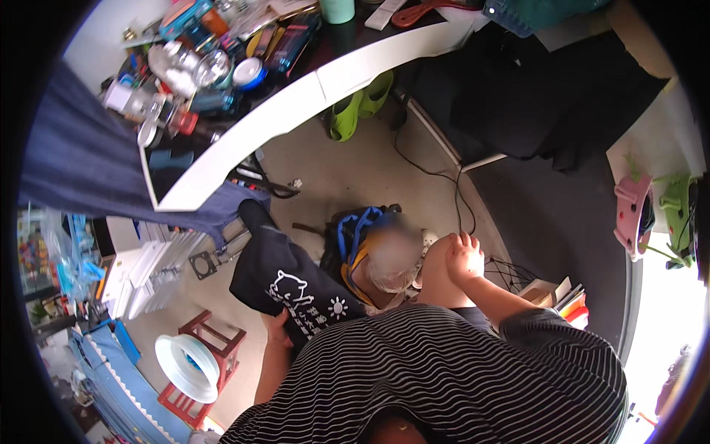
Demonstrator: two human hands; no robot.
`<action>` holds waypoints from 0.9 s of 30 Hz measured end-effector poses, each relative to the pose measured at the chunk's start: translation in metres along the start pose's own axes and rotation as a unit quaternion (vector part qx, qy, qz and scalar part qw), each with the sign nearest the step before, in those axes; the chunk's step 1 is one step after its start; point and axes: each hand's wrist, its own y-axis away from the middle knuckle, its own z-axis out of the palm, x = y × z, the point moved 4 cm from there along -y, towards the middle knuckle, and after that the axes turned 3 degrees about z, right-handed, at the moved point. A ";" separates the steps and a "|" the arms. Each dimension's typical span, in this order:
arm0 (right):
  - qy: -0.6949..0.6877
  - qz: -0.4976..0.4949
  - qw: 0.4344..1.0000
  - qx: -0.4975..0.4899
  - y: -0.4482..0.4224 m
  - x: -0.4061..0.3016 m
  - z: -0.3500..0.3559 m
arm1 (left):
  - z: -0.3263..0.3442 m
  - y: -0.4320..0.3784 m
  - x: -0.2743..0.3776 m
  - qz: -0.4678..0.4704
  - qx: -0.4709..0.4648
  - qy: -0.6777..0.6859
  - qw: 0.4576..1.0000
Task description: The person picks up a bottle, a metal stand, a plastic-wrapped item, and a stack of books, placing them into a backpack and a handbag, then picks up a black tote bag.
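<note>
My left hand point(280, 326) is at the near edge of a black printed cloth point(294, 277), thumb on top and most fingers hidden. The cloth bears a white pig outline, a sun and writing, and spreads over my left leg. On my bare right knee point(438, 272) rests my right hand point(466, 260), fingers apart and holding nothing. Between my legs is a thin, clear plastic bag point(391, 275); a blurred patch hides what lies above it. Just beyond it is a blue and black bag with straps point(355, 227). A white clog point(429, 240) shows beside my right knee.
A cluttered dressing table point(319, 83) with a white edge stands ahead. Green clogs point(345, 116) sit beneath it. Black cables point(430, 169) trail over the floor. At left, a white basin point(188, 369) stands on a red wooden stool point(222, 338), near stacked white panels point(161, 272).
</note>
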 end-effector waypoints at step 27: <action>-0.398 0.459 0.758 -0.237 0.426 0.081 0.030 | 0.035 0.083 0.227 -0.206 -0.030 -0.087 0.974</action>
